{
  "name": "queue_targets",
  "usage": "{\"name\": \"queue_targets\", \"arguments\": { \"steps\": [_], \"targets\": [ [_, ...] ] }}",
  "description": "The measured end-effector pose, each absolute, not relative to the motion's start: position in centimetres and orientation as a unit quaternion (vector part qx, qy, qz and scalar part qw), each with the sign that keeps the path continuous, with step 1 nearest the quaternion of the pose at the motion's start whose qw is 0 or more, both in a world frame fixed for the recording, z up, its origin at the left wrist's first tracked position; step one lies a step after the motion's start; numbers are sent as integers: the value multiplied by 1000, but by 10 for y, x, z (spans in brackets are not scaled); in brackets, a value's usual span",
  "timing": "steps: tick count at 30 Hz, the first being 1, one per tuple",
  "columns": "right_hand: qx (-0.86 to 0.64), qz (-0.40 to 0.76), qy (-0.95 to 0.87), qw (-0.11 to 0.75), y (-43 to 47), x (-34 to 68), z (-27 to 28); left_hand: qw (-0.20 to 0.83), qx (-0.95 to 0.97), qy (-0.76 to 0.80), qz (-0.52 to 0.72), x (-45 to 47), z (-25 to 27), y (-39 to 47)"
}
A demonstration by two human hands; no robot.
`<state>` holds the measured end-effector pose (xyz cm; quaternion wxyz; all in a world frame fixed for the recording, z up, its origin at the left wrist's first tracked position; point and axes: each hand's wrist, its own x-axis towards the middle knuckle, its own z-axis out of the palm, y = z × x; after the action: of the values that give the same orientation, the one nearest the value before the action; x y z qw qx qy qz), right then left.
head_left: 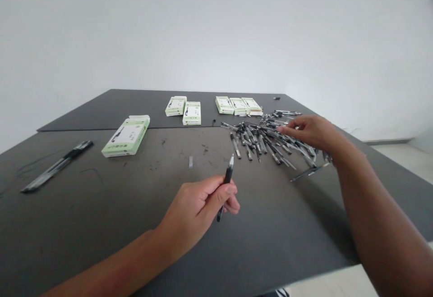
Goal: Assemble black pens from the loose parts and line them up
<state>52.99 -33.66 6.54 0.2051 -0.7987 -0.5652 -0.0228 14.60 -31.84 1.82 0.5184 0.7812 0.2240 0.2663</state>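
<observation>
From the head view, the left hand was closed around a single pen, pinched between thumb and fingers near the middle of the barrel. The pen stood tilted, its long axis running from the lower end below the fingers up and slightly right to the silver tip, which pointed away from the person toward the far side of the dark worktop.

The right hand lay farther out and to the right, palm down with the fingers loosely curled over the pile of pens; whether it gripped one could not be told. The pile spread in a loose fan across the right half of the worktop, most barrels lying slantwise, and it was well apart from the left hand but directly under the right, so the right hand was clearly the nearer one to it.

To the left lay a green-and-white box and, nearer the edge, a bundle of pens. More small boxes sat toward the back.
</observation>
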Motion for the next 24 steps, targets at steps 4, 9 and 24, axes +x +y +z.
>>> {"name": "queue_targets", "arguments": {
  "steps": [4, 9, 24],
  "targets": [
    [-806, 20, -582, 104, -332, 566, 46, 504, 791, 216, 270, 145, 17, -316],
    [-794, 57, -599, 85, -326, 575, 36, 500, 792, 227, 266, 146, 20, -315],
    [-778, 113, -615, 63, -319, 556, 37, 507, 796, 225, 243, 147, 16, -319]
  ]
}}
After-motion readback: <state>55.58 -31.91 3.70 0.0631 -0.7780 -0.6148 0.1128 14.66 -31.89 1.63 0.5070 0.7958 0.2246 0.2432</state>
